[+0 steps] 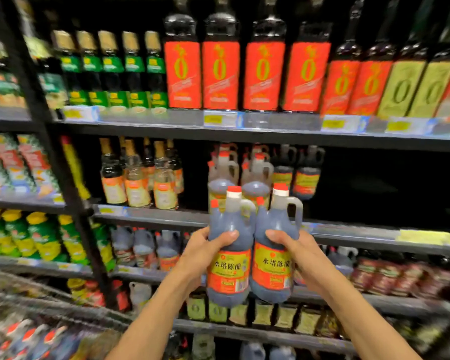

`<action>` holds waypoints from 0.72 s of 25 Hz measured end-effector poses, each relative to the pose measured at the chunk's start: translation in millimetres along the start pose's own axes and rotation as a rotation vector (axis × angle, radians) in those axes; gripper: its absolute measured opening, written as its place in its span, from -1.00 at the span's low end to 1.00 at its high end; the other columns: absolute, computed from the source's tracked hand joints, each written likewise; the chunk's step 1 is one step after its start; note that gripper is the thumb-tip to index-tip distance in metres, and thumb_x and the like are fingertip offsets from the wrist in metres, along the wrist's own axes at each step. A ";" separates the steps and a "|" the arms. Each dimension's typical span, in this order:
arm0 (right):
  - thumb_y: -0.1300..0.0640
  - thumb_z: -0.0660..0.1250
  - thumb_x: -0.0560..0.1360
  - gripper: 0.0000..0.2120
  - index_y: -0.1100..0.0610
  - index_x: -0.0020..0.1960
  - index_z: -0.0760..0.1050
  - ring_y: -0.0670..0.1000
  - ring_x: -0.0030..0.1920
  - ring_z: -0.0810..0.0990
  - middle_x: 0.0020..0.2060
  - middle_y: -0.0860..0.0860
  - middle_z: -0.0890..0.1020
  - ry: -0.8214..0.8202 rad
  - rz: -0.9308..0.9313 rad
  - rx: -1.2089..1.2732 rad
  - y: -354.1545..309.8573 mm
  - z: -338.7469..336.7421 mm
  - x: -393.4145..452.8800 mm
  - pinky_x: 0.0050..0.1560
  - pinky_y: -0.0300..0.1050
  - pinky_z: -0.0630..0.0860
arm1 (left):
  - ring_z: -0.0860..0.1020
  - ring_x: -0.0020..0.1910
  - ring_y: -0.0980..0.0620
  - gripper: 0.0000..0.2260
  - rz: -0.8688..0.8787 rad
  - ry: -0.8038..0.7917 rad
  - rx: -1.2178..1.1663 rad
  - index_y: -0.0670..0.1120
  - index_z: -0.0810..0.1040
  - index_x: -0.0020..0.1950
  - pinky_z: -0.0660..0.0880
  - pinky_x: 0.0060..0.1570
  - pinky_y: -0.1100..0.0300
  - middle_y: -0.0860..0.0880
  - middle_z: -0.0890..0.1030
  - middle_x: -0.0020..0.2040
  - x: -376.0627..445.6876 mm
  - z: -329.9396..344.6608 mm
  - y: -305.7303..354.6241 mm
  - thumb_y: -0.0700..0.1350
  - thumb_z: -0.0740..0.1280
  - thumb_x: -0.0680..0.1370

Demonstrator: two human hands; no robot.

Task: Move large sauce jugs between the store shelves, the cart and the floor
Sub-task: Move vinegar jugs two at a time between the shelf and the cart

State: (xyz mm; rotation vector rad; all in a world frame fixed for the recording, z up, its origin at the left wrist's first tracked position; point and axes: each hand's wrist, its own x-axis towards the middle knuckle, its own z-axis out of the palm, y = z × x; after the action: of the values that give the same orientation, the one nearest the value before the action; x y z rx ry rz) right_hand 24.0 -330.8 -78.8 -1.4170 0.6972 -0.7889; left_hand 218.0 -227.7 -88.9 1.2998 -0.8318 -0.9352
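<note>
jugs in both hands, that is how we stand now: our left hand (205, 245) is wrapped round the shoulder of the left jug (230, 253), thumb across its front, and our right hand (294, 246) clasps the right jug (276, 245) the same way, above its label. both jugs hang upright in the air, side by side and touching, in front of the middle shelf (348, 233), where more jugs of the same kind (256, 178) stand just behind them. to the right of that row the shelf looks dark and open, so we judge the step to be setting these two in there, though we could equally be lifting them away; one frame will not settle it.

to do it well, we would keep the bottoms level and clear the shelf lip before lowering, since a full jug held by its smooth shoulder may slip. we would set one down first, then the other, not both at once, handles turned the same way as the row behind, labels out. the wire cart (44, 305) sits low at our left, well apart from the jugs
</note>
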 end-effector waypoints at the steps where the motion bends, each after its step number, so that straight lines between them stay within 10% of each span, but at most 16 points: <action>1: 0.05 0.53 0.44 -0.64 0.08 0.21 0.62 0.10 0.06 0.74 0.06 0.06 0.75 0.020 -0.001 -0.011 -3.1 -19.3 2.9 0.10 0.10 0.63 | 0.73 -0.03 -0.16 -0.57 -0.013 -0.005 -0.004 -0.23 0.63 0.21 0.67 -0.05 0.00 -0.18 0.74 0.02 9.2 20.2 -0.1 -0.05 0.55 0.43; 18: -0.17 0.46 0.48 -0.60 0.09 0.17 0.65 0.10 -0.03 0.76 -0.04 0.07 0.77 0.083 0.129 -0.116 -32.7 -180.5 105.6 0.12 0.10 0.65 | 0.74 -0.07 -0.12 -0.65 -0.135 -0.036 -0.026 -0.14 0.69 0.12 0.63 -0.05 0.01 -0.14 0.76 -0.04 149.5 160.9 17.6 0.11 0.46 0.51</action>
State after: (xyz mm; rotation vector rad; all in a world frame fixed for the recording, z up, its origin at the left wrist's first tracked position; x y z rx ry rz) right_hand -64.3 -520.9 -50.0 -1.4341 0.9016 -0.7188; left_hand 134.5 -429.1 -57.1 1.3322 -0.7644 -1.0759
